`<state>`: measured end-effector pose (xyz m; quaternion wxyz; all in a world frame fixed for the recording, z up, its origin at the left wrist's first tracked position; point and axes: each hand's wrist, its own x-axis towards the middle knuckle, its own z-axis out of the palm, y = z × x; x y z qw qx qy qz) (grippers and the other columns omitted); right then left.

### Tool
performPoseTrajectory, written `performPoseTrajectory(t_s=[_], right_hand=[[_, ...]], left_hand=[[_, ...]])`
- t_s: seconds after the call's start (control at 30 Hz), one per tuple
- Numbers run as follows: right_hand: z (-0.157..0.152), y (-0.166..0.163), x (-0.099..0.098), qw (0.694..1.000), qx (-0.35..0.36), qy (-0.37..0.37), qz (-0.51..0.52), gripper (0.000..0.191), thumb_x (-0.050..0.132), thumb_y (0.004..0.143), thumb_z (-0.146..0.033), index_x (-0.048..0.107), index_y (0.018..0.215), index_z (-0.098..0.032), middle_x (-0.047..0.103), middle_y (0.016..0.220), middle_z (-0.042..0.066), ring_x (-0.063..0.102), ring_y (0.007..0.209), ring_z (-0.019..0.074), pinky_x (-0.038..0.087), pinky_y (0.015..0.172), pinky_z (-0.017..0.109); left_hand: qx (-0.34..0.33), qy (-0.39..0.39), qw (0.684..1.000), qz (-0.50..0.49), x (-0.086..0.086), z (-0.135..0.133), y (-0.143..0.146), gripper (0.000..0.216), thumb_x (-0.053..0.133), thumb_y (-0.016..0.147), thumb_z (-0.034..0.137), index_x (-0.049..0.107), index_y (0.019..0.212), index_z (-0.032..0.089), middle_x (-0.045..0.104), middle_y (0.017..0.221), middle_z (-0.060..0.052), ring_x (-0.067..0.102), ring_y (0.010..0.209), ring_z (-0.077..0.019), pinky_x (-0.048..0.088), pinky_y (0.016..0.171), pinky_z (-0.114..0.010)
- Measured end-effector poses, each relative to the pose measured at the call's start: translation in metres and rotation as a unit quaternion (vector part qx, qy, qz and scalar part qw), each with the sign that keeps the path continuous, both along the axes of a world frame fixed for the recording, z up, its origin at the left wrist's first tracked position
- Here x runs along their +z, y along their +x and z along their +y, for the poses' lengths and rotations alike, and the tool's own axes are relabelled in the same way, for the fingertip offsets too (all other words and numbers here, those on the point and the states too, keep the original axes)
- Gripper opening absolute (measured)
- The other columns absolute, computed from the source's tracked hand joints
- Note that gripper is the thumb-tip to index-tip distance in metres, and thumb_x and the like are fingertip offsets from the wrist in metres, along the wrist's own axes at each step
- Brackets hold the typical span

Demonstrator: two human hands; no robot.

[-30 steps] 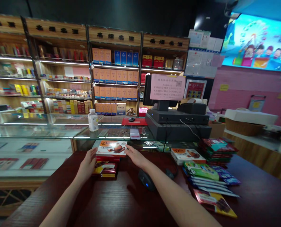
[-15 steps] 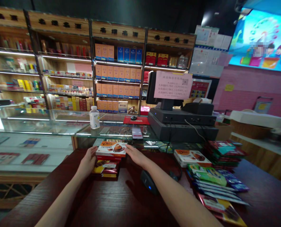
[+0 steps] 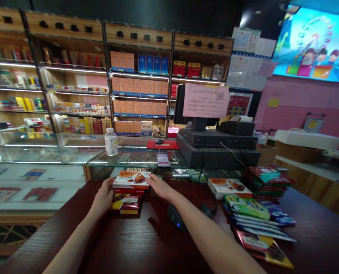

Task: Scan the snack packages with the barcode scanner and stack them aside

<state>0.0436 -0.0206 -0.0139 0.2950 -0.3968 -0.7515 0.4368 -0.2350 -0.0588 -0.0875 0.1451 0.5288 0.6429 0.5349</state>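
A white and orange Dove chocolate box (image 3: pixel 132 179) lies flat on a small stack near the far edge of the dark counter. My left hand (image 3: pixel 103 196) presses its left side, and my right hand (image 3: pixel 159 187) has its fingers at the right end. Both hands together hold the box between them; the left fingertips are partly hidden. Red packaging shows beneath it. In front, close to my left hand, sit stacked chocolate bars (image 3: pixel 126 202) in red and yellow wrappers. A black barcode scanner (image 3: pixel 176 219) lies partly under my right forearm.
On the right are another Dove box (image 3: pixel 229 188), green snack packets (image 3: pixel 248 207), a red and yellow bar (image 3: pixel 263 247) and piled red packets (image 3: pixel 269 180). Behind stand a cash register (image 3: pixel 215 146) and a bottle (image 3: pixel 111 142) on the glass showcase (image 3: pixel 98 156).
The whole view has shifted slightly, with objects a little further left in the picture. Both hands stay on the sides of the chocolate box.
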Motion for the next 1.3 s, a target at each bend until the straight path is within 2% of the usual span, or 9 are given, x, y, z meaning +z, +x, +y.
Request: performPoseTrajectory(t_s=[0.27,0.53,0.7,0.8,0.9,1.03,1.17,1.3], right_hand=[[0.006,-0.005,-0.006,1.0,0.006,0.002,0.0,0.065,0.049,0.093,-0.058,0.047,0.145,-0.02,0.049,0.15,0.01,0.044,0.14,0.0269,0.029,0.117,0.041],[0.0,-0.003,-0.003,1.0,0.01,0.018,-0.007,0.055,0.049,0.094,-0.054,0.052,0.141,-0.026,0.062,0.137,0.006,0.055,0.13,0.0275,0.035,0.113,0.042],[-0.005,0.008,0.005,1.0,0.0,0.031,-0.003,0.057,0.046,0.096,-0.049,0.048,0.144,-0.02,0.062,0.137,0.009,0.055,0.13,0.0271,0.037,0.112,0.04],[-0.008,0.022,0.011,0.998,-0.018,0.061,-0.006,0.057,0.044,0.097,-0.051,0.051,0.142,-0.017,0.056,0.143,0.012,0.05,0.135,0.0282,0.034,0.114,0.041],[-0.01,0.039,0.013,0.996,-0.048,0.07,-0.011,0.053,0.043,0.097,-0.049,0.054,0.14,-0.02,0.056,0.144,0.009,0.049,0.136,0.0271,0.034,0.114,0.042],[-0.011,0.064,0.009,0.994,-0.074,0.075,-0.014,0.049,0.044,0.097,-0.045,0.056,0.137,-0.02,0.058,0.142,0.009,0.052,0.133,0.0251,0.036,0.112,0.04],[-0.011,0.093,0.005,0.992,-0.094,0.082,-0.025,0.05,0.042,0.098,-0.042,0.056,0.136,-0.012,0.058,0.141,0.014,0.053,0.131,0.0254,0.037,0.111,0.038],[-0.011,0.127,0.005,0.988,-0.124,0.087,-0.035,0.046,0.042,0.098,-0.041,0.06,0.132,-0.015,0.062,0.136,0.012,0.056,0.128,0.0238,0.039,0.109,0.036]], left_hand=[[-0.001,0.001,1.0,0.003,0.004,0.0,-0.002,0.061,0.055,0.066,0.023,0.053,0.126,0.019,0.07,0.123,-0.011,0.067,0.114,-0.0262,0.057,0.092,-0.04],[0.006,-0.041,0.998,0.041,0.007,-0.005,-0.001,0.066,0.053,0.068,0.027,0.049,0.132,0.017,0.064,0.133,-0.013,0.062,0.122,-0.0289,0.05,0.104,-0.043],[0.035,-0.025,0.994,0.096,0.02,-0.016,0.009,0.063,0.051,0.07,0.025,0.052,0.132,0.018,0.071,0.117,-0.012,0.066,0.113,-0.0295,0.052,0.099,-0.042],[0.064,0.003,0.989,0.133,0.032,-0.02,0.024,0.06,0.047,0.071,0.023,0.055,0.129,0.016,0.071,0.11,-0.012,0.067,0.108,-0.0299,0.053,0.098,-0.043],[0.067,0.049,0.982,0.172,0.042,-0.019,0.045,0.056,0.044,0.072,0.021,0.058,0.126,0.018,0.069,0.118,-0.011,0.063,0.114,-0.0298,0.049,0.103,-0.045],[0.044,0.077,0.974,0.209,0.05,-0.013,0.076,0.051,0.041,0.077,0.021,0.059,0.125,0.017,0.066,0.124,-0.011,0.059,0.118,-0.0301,0.044,0.107,-0.048],[-0.003,0.083,0.971,0.223,0.052,-0.002,0.108,0.048,0.039,0.08,0.021,0.059,0.123,0.015,0.067,0.121,-0.012,0.061,0.115,-0.0283,0.046,0.105,-0.047],[-0.032,0.083,0.97,0.226,0.054,0.008,0.141,0.047,0.038,0.081,0.02,0.06,0.122,0.016,0.069,0.118,-0.011,0.064,0.112,-0.0272,0.05,0.099,-0.046]])
